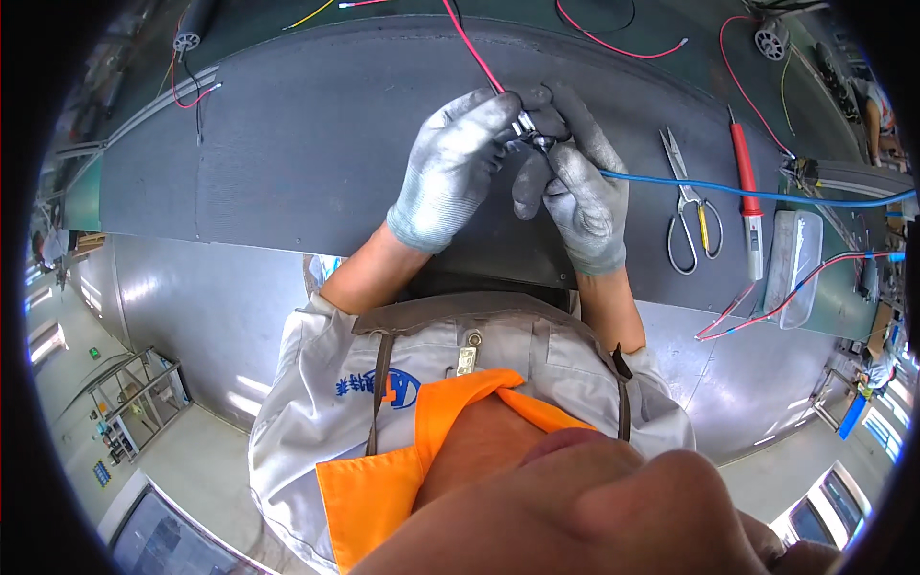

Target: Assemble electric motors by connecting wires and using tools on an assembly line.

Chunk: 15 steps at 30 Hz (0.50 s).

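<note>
Both my hands wear grey-white gloves with dark, dirty fingertips. My left hand point(450, 163) is closed in a pinch on a small shiny metal fitting point(523, 126). A red wire point(473, 50) runs from the far edge down to those fingertips. My right hand point(583, 187) has its fingers curled around the fitting's other side, where a small dark piece point(542, 143) shows between thumb and finger. A blue cable point(738, 185) leads from behind my right hand to the right edge. The fingers hide most of the held parts and whether the cable joins them.
Scissors point(686, 201), a red-and-white pen-shaped tool point(747, 196) and a clear plastic tray point(803, 268) lie at the right on the dark work surface point(297, 125). Cylindrical parts with wires point(186, 40) point(770, 40) sit at the far corners. A red-blue wire point(738, 329) crosses the near right edge.
</note>
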Each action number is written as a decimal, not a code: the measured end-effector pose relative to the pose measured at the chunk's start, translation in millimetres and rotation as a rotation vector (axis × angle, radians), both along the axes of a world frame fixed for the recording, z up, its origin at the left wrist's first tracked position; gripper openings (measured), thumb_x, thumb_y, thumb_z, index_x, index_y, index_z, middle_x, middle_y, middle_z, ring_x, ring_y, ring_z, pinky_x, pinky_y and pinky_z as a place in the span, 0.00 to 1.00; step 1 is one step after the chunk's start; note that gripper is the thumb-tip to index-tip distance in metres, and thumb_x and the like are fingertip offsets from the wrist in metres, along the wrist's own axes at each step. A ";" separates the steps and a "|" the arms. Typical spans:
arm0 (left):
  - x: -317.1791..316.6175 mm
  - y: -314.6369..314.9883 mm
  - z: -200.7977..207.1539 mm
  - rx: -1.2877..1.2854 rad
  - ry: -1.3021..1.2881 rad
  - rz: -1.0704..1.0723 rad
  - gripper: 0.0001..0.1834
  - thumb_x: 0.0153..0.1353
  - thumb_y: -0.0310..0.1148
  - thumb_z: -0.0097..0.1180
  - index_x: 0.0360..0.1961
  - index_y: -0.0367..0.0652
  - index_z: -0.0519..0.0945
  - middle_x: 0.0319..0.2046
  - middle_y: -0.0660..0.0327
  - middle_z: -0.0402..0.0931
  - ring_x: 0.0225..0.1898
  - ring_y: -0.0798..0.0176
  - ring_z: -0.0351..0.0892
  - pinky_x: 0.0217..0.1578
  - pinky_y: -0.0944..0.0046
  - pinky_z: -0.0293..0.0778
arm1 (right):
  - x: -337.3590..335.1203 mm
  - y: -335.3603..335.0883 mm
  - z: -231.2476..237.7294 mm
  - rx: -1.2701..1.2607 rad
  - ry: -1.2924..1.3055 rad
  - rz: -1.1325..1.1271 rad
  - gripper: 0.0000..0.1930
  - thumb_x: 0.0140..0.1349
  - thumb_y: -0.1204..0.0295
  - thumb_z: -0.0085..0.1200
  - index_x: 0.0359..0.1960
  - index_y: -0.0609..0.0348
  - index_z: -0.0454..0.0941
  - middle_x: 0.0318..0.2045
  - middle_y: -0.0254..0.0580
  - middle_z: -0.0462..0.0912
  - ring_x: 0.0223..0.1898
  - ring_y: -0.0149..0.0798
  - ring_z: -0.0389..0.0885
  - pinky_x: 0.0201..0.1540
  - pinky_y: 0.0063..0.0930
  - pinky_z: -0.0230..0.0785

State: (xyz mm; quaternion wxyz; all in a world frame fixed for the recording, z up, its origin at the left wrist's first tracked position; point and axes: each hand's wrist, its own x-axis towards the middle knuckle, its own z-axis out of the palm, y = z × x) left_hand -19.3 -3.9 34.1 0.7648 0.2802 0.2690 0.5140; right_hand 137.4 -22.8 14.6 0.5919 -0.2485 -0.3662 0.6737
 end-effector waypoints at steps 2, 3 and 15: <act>0.4 -2.2 -1.8 -0.005 0.025 0.022 0.16 0.73 0.36 0.52 0.50 0.35 0.81 0.40 0.58 0.85 0.34 0.69 0.81 0.35 0.69 0.76 | -2.7 0.3 0.1 0.051 -0.016 0.001 0.29 0.70 0.78 0.45 0.72 0.68 0.59 0.52 0.52 0.82 0.28 0.36 0.84 0.26 0.26 0.76; 1.4 -3.0 -2.1 -0.007 0.051 0.040 0.16 0.73 0.37 0.52 0.51 0.34 0.81 0.41 0.56 0.85 0.30 0.69 0.80 0.32 0.69 0.76 | -3.9 0.5 0.1 0.103 -0.032 -0.003 0.29 0.70 0.78 0.45 0.73 0.68 0.58 0.53 0.52 0.82 0.28 0.36 0.84 0.26 0.26 0.76; -7.6 23.9 -53.0 0.061 -0.263 0.082 0.19 0.72 0.37 0.50 0.54 0.31 0.78 0.55 0.43 0.79 0.60 0.43 0.77 0.64 0.43 0.70 | 96.4 7.8 20.3 0.500 -1.338 -0.219 0.32 0.59 0.69 0.67 0.65 0.63 0.72 0.62 0.50 0.78 0.61 0.47 0.77 0.63 0.37 0.69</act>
